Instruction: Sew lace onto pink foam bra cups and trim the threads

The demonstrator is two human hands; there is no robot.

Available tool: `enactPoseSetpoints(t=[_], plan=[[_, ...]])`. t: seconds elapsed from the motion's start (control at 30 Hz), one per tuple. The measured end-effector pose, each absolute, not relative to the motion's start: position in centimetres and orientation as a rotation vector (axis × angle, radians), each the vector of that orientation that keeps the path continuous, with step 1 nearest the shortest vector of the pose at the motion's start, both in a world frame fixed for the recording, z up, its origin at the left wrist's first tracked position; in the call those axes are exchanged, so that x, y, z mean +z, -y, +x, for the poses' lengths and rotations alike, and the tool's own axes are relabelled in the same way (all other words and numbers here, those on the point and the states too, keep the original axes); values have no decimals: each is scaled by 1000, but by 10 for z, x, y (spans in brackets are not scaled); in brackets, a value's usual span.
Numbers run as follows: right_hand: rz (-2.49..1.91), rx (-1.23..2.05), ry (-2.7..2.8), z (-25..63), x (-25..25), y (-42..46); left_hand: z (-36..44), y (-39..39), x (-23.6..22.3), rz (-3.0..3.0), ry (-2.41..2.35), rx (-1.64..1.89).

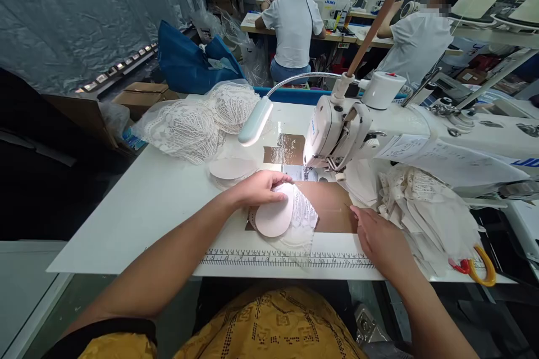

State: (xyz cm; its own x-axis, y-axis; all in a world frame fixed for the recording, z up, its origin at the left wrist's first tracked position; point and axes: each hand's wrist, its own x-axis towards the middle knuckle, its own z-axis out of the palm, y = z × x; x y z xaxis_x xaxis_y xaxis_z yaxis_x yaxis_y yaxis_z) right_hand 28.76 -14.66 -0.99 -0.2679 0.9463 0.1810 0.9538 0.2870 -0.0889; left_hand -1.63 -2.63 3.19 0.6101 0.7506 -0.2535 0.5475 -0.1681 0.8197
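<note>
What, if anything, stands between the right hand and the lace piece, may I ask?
Nothing visible blocks the way: only the flat brown panel lies between the right hand and the lace piece.

Single view from your head, facing forward and down; your left hand (267, 187), right hand (381, 238) close (yellow garment (269, 325) nearest), seated co-worker (293, 28) far off.

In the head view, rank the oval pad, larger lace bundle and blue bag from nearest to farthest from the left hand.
1. Oval pad: touching the left hand.
2. Larger lace bundle: forward and left.
3. Blue bag: behind the lace.
</note>
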Motion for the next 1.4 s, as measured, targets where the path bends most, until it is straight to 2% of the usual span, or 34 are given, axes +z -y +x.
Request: enactPoseSetpoints(t=[0.2, 0.67, 0.83, 1.4], plan=[[-1594, 567, 2105, 267, 15, 144, -15, 36, 32, 1490, -881, 314], [-1404, 1098, 1814, 220, 16, 109, -10, 46, 25, 1493, -723, 380], [-1368, 1203, 1749, 214, 15, 109, -8, 46, 22, 1484, -711, 343], [-1301, 1266, 1809, 208, 17, 103, -5, 47, 22, 1497, -600, 284]])
